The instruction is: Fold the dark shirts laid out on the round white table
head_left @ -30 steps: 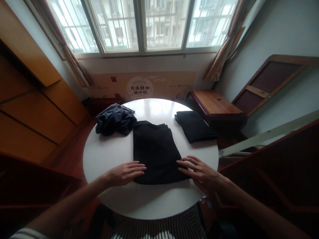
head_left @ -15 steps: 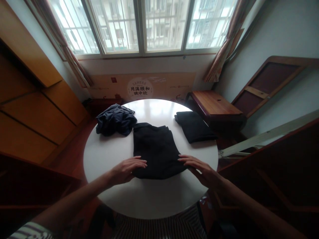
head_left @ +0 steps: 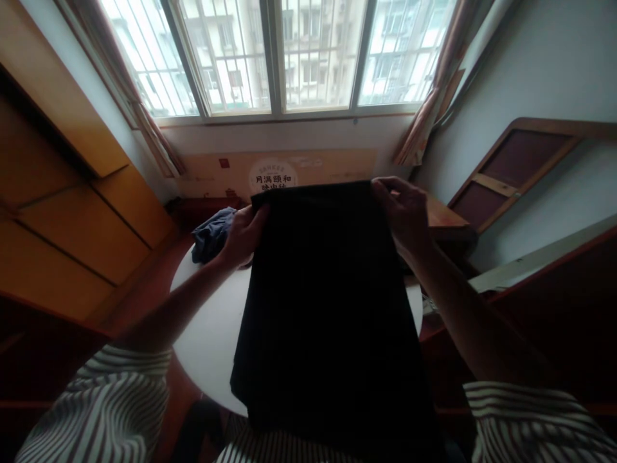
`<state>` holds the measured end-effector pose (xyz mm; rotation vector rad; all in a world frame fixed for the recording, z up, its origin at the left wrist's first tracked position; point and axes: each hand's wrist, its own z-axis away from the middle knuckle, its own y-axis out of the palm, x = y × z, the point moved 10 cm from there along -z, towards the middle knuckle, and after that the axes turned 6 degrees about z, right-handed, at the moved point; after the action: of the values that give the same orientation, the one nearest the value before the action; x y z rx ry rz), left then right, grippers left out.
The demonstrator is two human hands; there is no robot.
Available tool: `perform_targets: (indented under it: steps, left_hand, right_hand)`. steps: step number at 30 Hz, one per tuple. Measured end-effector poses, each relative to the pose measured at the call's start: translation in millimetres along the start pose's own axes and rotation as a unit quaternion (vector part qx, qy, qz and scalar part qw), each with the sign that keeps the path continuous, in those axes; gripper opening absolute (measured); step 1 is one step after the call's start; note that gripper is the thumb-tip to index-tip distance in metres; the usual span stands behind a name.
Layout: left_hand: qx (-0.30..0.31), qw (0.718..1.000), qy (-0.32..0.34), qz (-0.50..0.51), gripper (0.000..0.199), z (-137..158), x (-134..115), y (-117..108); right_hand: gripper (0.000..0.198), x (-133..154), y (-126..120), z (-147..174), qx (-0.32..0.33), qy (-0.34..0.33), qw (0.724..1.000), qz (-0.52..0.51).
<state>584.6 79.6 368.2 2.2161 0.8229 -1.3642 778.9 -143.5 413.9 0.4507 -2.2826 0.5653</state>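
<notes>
A black garment (head_left: 328, 302) hangs upright in front of me, held by the two corners of its top edge. It looks like plain dark cloth, but its exact kind cannot be made out. My left hand (head_left: 245, 233) is closed on the upper left corner. At the upper right corner, the fingers of my right hand (head_left: 403, 209) pinch the cloth. The garment drops over the near edge of the round white table (head_left: 207, 321) and covers most of it. A crumpled dark blue garment (head_left: 212, 235) lies behind my left hand on the table's far left.
Behind my right hand is a wooden side table (head_left: 446, 217). Tall yellow-brown cabinets (head_left: 81, 225) line the left side. A printed banner (head_left: 332, 168) runs below the barred window (head_left: 318, 58). A framed wooden panel (head_left: 515, 161) leans against the right wall.
Both hands have taken hold of the black garment and lifted it off the table, so it now hangs unfolded to a longer shape. It now hides the other folded black cloth on the right.
</notes>
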Motion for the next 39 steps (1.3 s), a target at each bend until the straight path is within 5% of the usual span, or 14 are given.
perform_targets:
  steps: [5,9,14,18,25,30,39]
  left_hand:
    - [-0.012,0.986,-0.101,-0.135,0.039,-3,104,-15]
    - [0.074,0.935,0.031,-0.346,0.027,39,100,-8]
    - [0.318,0.869,0.122,-0.359,0.028,152,72,30]
    - [0.354,0.827,0.174,-0.399,0.035,203,53,35]
    - [0.377,0.814,0.127,-0.424,0.047,211,56,25]
    - [0.335,0.818,0.174,-0.434,0.036,210,53,22]
    - [0.351,0.735,0.323,-0.483,0.027,241,40,34]
  right_hand:
    - [0.035,-133,58,15,0.099,0.158,0.970,0.153]
    - [0.025,-174,86,45,0.171,0.148,0.941,0.251]
    - [0.025,-184,104,67,0.241,0.125,0.917,0.293]
    - [0.034,-174,117,64,0.253,0.079,0.885,0.382]
    - [0.018,-138,217,48,0.368,-0.013,0.897,0.246]
    - [0.022,-141,278,33,0.410,-0.036,0.883,0.225]
    - [0.025,-160,312,31,0.424,-0.066,0.873,0.231]
